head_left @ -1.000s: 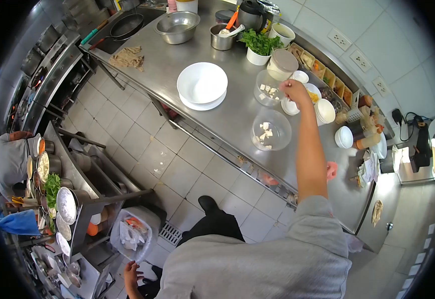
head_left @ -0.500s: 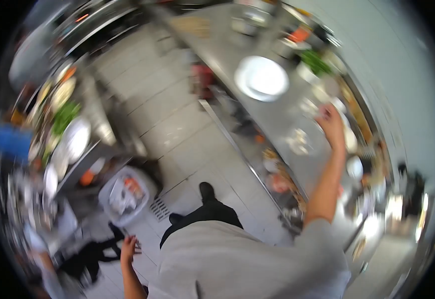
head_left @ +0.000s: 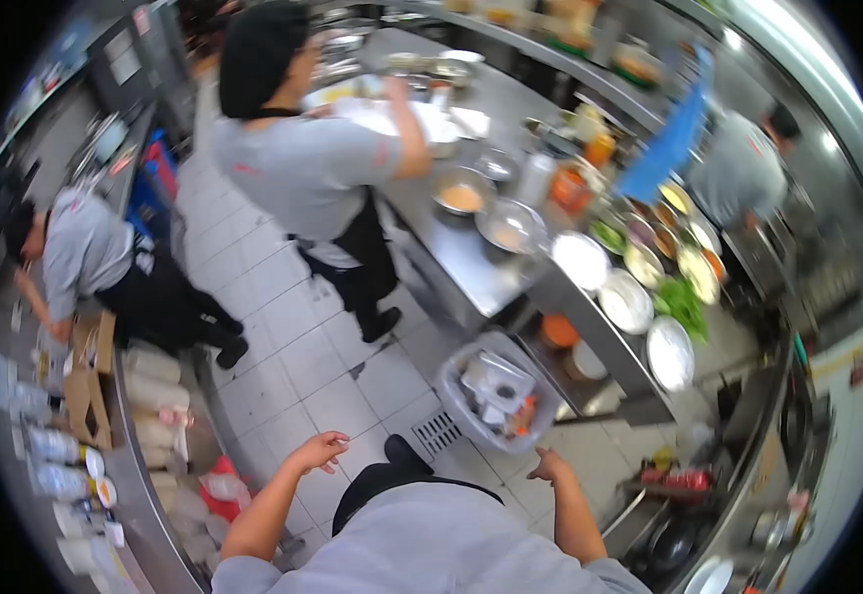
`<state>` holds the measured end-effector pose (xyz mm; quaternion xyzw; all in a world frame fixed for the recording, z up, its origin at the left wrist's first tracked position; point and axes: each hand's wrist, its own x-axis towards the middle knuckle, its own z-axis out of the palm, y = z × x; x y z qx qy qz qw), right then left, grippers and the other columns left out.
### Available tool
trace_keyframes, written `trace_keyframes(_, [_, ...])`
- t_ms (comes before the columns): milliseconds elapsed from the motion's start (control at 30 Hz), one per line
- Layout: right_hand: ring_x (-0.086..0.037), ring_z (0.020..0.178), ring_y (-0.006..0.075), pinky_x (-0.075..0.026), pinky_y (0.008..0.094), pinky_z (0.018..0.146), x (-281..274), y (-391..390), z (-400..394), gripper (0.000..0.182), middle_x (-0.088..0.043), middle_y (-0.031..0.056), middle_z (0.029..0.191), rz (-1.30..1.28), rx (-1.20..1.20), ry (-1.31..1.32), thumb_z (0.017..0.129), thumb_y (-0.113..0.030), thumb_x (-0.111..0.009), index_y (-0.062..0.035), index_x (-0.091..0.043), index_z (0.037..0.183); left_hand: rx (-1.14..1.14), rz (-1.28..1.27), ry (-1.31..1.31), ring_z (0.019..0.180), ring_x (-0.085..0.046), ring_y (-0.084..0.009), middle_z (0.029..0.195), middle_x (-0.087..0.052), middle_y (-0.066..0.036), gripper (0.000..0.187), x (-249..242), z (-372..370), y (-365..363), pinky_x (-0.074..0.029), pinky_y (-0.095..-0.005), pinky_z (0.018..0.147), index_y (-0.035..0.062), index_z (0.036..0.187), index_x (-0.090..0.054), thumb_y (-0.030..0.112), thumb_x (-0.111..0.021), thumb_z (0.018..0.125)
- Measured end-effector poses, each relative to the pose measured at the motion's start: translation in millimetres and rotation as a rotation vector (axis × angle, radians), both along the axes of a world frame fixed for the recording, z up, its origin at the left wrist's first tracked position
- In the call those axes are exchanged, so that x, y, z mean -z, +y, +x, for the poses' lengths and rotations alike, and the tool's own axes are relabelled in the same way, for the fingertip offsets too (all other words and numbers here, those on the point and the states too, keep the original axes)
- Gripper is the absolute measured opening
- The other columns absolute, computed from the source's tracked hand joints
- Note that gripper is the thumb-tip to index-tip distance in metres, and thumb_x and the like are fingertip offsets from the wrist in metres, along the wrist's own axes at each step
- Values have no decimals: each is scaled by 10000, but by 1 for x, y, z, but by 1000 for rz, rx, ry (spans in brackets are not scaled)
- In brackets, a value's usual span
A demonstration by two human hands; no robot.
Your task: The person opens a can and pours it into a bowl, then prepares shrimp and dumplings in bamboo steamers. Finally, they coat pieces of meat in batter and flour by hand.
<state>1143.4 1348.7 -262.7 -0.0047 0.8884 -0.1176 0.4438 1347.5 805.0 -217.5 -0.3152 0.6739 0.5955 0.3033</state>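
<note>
From my distance, I see the left hand (head_left: 321,451) and the right hand (head_left: 547,466) both loosely open, holding nothing visible. The waste bin (head_left: 450,394) stands just ahead of the right hand; 1 careless forward swing could knock against it.

Bin (head_left: 457,410) beside counter (head_left: 461,277), drain (head_left: 438,433) in floor (head_left: 278,374) left of bin, bowls (head_left: 528,223) on counter
</note>
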Motion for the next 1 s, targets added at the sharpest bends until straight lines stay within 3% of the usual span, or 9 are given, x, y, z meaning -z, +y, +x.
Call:
trace_keyframes(67, [-655,1021,414,-539,477,907,-2,-78,-43,800,-611,207,1278,-151,67,-121,638,-273,-881,-153,-559,1361,-80,-16,52,773,-598,-150,1025,-606,-56,416,0,19,-48,-579,-324,570,99,1315,-562,278,-629,945])
trace_keyframes(133, [-691,819,303,-580,363,714,22,-144,-79,612,-693,172,1004,-160,-538,543,639,-163,-813,-123,-657,1229,-164,-47,122,758,-594,-140,1033,-609,-59,423,-15,26,-92,-571,-318,559,96,1322,-557,274,-628,945])
trace_keyframes(200, [-685,744,248,-562,346,691,40,-236,-117,512,-696,133,849,-390,-432,544,631,-99,-742,-134,-709,1141,-269,-74,227,743,-584,-122,1057,-608,-64,459,-36,8,-131,-548,-300,539,105,1351,-540,293,-635,943])
trace_keyframes(300, [-686,773,204,-549,335,687,-13,-391,-145,572,-715,90,817,-511,-603,215,652,-73,-735,-175,-693,1213,-373,-170,414,861,-587,-126,1165,-584,-17,465,-97,-34,-186,-544,-298,624,169,1373,-522,352,-625,957])
trace_keyframes(467, [-672,722,171,-558,324,703,9,-661,-175,519,-708,58,819,-1053,-892,-98,710,-86,-787,-77,-669,1215,-482,-328,676,807,-579,-83,1098,-613,-27,447,-187,-87,-318,-542,-276,597,117,1346,-520,303,-633,956])
trace_keyframes(533, [-565,660,106,-480,274,595,-60,-769,-171,390,-651,59,847,-820,-770,-271,821,-81,-711,-60,-659,1208,-513,-360,745,784,-575,-69,1059,-616,-23,394,-215,-109,-374,-538,-268,587,95,1286,-543,287,-636,955])
trace_keyframes(667, [-557,623,112,-459,278,529,-120,-976,-170,226,-643,31,835,-988,-348,-435,869,-114,-662,-75,-674,1091,-683,-476,785,774,-573,-67,1054,-618,-27,216,-276,-152,-475,-535,-263,588,84,1064,-549,254,-631,958])
trace_keyframes(833, [-566,596,154,-454,319,461,-129,-1202,-209,230,-636,55,732,-963,-521,-38,771,-50,-712,-87,-686,997,-835,-528,899,798,-579,-77,1072,-617,-31,159,-303,-189,-593,-536,-260,598,92,945,-510,206,-620,960])
trace_keyframes(1000, [-657,623,228,-526,364,521,-159,-1373,-243,346,-684,116,733,-882,-801,142,741,-92,-734,-100,-703,1086,-997,-502,1031,822,-596,-103,1097,-577,-17,266,-311,-228,-729,-535,-274,594,103,1193,-533,159,-617,947])
